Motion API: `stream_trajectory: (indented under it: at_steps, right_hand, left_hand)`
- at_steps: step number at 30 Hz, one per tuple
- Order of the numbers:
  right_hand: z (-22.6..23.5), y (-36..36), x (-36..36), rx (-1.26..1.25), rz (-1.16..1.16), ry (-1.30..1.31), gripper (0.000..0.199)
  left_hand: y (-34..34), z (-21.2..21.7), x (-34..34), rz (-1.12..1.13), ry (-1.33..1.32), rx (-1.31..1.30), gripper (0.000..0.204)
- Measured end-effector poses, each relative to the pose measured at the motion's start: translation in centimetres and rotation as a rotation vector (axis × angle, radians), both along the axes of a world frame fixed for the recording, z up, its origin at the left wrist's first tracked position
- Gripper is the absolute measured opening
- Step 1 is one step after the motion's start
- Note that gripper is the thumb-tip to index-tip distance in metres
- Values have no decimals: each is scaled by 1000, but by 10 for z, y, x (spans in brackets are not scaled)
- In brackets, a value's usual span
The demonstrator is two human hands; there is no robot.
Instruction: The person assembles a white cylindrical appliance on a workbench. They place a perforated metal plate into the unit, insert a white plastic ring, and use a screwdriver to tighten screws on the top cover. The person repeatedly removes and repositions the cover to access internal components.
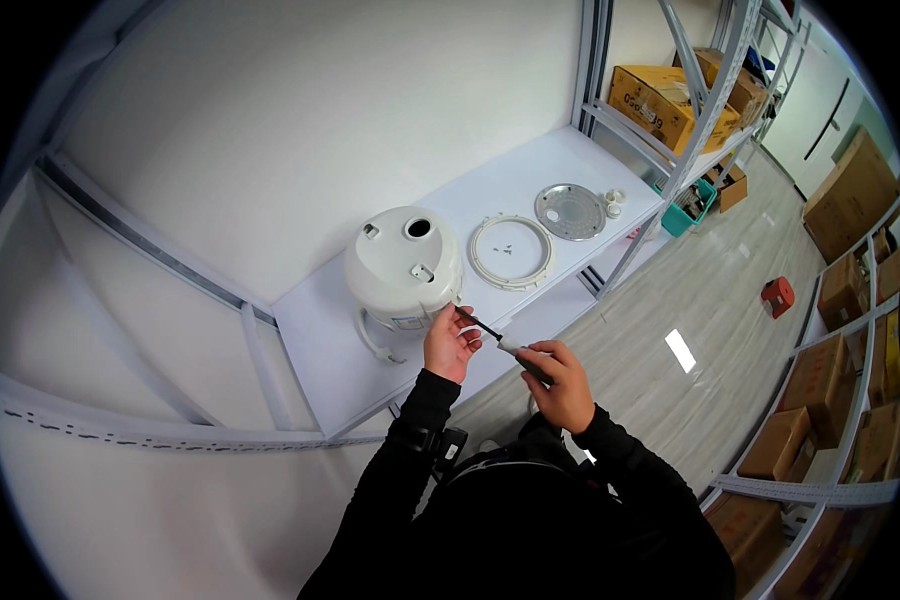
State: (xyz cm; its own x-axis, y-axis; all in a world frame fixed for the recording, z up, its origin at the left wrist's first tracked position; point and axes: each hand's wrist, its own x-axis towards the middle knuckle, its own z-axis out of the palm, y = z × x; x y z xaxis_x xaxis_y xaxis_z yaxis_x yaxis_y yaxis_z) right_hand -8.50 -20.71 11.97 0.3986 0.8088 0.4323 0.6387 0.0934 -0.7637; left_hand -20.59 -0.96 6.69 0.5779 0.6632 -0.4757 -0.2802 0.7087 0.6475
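A white, rounded appliance housing [385, 265] stands on the white shelf board [335, 375], with a dark round hole in its top. In my right hand [562, 385] is a screwdriver [532, 368], gripped by its dark handle. Its long dark shaft slants up and left to the housing's lower near edge. My left hand [450, 348] is at that edge, thumb and forefinger pinched about the shaft close to its tip; the tip itself is hidden. A white power cord [372, 343] hangs at the housing's near side.
Right of the housing lie a white ring [477, 268] with several small screws [508, 250] inside it, a round metal plate [570, 212] and small white parts [614, 203]. A metal rack post [660, 190] rises at the right. Cartons [820, 380] fill another rack; a red object [777, 297] sits on the floor.
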Motion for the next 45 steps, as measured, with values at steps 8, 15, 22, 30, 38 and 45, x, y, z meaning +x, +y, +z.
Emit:
stream_trajectory:
  at_steps: [8,15,22,30,38,45]
  right_hand:
    - [-6,-3,4,13,13,52,40]
    - [0,-2,3,-15,33,155,37]
    - [0,0,4,-51,47,222,37]
    - [-17,2,7,-139,98,588,37]
    - [-25,7,15,-214,218,1067,40]
    - [-4,6,6,66,74,-9,44]
  left_hand:
    - [-5,0,2,44,-36,3,34]
    - [-2,-4,1,38,-27,29,35]
    - [-3,0,2,50,5,15,34]
    - [-3,4,2,56,-3,24,33]
    - [-3,4,3,47,0,35,33]
    - [-3,5,3,54,-11,31,33]
